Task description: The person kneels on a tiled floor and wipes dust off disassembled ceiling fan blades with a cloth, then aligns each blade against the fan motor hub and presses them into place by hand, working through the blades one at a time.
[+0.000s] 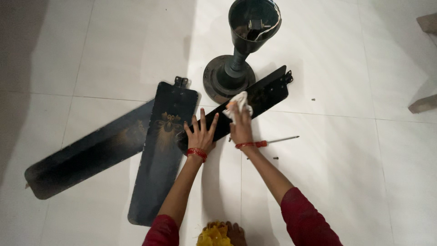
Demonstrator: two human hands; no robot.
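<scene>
The right hand (241, 125) is pressing a crumpled white cloth (238, 104) down onto a long black fan blade with a metal bracket end (268, 93), fingers bunched closed around the cloth. The left hand (200, 134) is lying flat with fingers spread wide, palm bearing on the same blade's near end, gripping nothing. The cloth is sitting at twelve o'clock from the right hand, touching the blade about midway along it.

Two more black blades are lying at nine o'clock from the hands: one with gold flower decoration (161, 155) running toward six o'clock, and another (86, 152) angling off toward eight o'clock beneath it. At twelve o'clock, a dark fan motor housing with a down-rod and cup-shaped canopy (239, 54) is resting just behind the blade being wiped. A thin screwdriver with a red handle (277, 140) is lying at three o'clock from the right wrist, with small dark screws (276, 158) scattered nearby.

Everything is resting on a glossy floor of large white tiles (346, 173).
</scene>
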